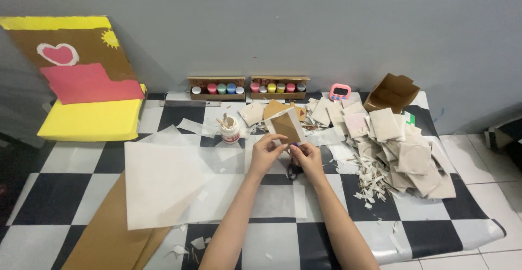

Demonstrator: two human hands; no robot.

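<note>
Forearms rise to left hand (266, 151) and right hand (308, 156) pinching brown card (285, 127) edges.

Left of the white round glue jar (230, 131) lies the large white translucent paper sheet (168, 183). Right of it sits the heap of folded beige paper squares (402, 156). Behind it stand two brown cardboard paint-pot boxes (247, 87).
</note>
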